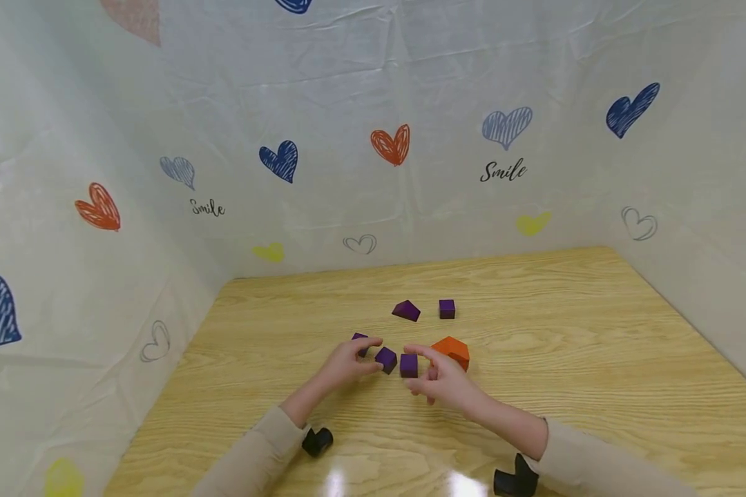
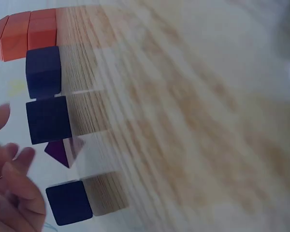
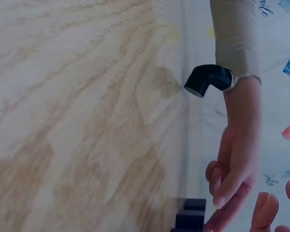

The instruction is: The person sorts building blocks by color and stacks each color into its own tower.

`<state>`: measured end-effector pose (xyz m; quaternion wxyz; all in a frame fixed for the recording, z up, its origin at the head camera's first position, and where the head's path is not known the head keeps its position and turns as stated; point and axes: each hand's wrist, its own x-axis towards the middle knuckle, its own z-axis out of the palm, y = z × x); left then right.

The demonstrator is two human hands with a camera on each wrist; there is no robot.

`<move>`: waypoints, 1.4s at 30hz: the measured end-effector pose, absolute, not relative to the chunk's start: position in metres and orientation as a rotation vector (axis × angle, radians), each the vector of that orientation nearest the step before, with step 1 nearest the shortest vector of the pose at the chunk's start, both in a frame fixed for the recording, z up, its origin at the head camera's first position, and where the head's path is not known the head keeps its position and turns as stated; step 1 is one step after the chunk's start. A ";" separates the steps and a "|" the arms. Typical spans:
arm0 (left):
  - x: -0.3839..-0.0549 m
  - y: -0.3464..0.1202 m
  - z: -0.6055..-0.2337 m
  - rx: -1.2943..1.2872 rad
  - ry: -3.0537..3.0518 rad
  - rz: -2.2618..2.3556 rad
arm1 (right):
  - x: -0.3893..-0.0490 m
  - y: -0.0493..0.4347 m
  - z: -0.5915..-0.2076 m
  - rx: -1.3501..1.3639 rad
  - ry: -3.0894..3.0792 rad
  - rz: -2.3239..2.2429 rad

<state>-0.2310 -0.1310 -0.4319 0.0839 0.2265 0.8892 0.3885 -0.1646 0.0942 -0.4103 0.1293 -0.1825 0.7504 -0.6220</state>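
Observation:
Two purple cubes lie close together in the middle of the table in the head view. My left hand (image 1: 345,362) reaches in from the left, thumb and index finger spread on either side of the left cube (image 1: 386,359). The left wrist view shows a gap between these fingers and the dark cubes (image 2: 48,120). My right hand (image 1: 444,379) is around the right cube (image 1: 409,366), its thumb and index finger apart. Another purple cube (image 1: 360,343) sits partly hidden behind my left fingers. An orange block group (image 1: 452,348) stands behind my right hand, partly covered by it.
Farther back on the wooden table (image 1: 534,310) lie a purple pyramid-like block (image 1: 407,310) and a purple cube (image 1: 447,308). A white sheet with printed hearts (image 1: 323,207) hangs around the back and sides. Each wrist carries a black camera mount (image 1: 318,442).

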 end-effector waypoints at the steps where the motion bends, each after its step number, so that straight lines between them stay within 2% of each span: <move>1: -0.231 -0.131 -0.433 0.686 2.643 1.129 | -0.165 0.089 -0.414 -0.527 2.192 -1.789; 14: -0.233 -0.123 -0.438 0.702 2.657 1.011 | -0.186 0.050 -0.437 -0.377 2.297 -1.704; 28: -0.235 -0.126 -0.435 0.695 2.704 1.023 | -0.192 0.046 -0.441 -0.262 2.367 -1.641; 42: -0.232 -0.140 -0.441 0.526 2.613 1.136 | -0.195 0.042 -0.444 -0.253 2.329 -1.656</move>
